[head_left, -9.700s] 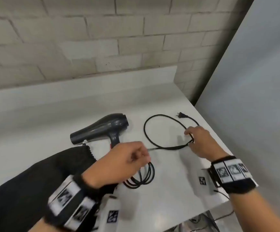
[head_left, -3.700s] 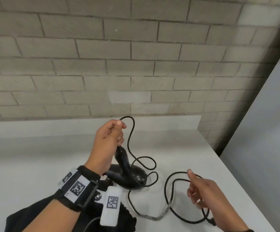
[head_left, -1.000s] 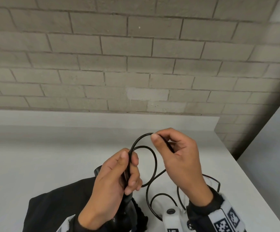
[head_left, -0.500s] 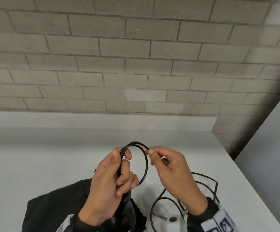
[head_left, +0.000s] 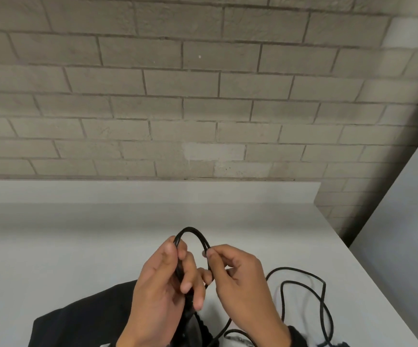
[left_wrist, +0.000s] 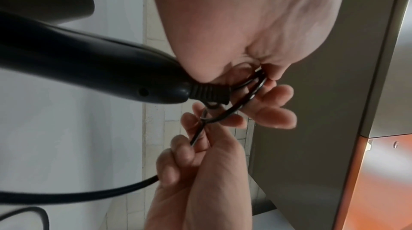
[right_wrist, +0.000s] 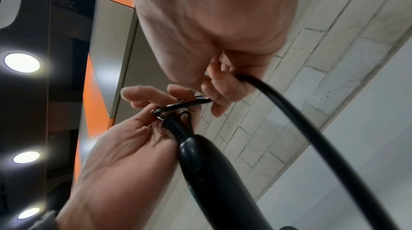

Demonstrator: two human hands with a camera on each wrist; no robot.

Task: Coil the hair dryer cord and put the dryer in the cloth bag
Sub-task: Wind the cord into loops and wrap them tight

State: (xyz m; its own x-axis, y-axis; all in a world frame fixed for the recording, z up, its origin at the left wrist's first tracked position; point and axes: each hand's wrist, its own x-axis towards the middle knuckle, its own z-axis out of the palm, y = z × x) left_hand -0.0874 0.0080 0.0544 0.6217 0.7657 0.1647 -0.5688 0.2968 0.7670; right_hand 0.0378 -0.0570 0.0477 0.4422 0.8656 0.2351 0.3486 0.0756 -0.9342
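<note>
While the left hand point(head_left: 168, 284) grips the dryer point(left_wrist: 89, 68) handle and a cord point(head_left: 195, 234) loop, the right hand point(head_left: 243, 279), just beside, pinches that loop; slack trails right.

- cord point(head_left: 204, 240): black, plain, with a faint sheen where light catches it; its ribbed sleeve at the handle end is the same black
- hair dryer point(left_wrist: 89, 68): very dark grey to black, smooth and glossy, unpatterned
- cloth bag point(head_left: 83, 319): matte black, plain, at about 7 o'clock in the head view
- desk point(head_left: 53, 246): pale grey-white, uniform
- wall point(head_left: 203, 96): grey-beige bricks in a staggered pattern with darker joints; one lighter patch near the middle
- panel point(head_left: 403, 221) at 3 o'clock: flat light grey
- cabinet point(left_wrist: 383, 172) in the wrist views: orange beside grey
</note>
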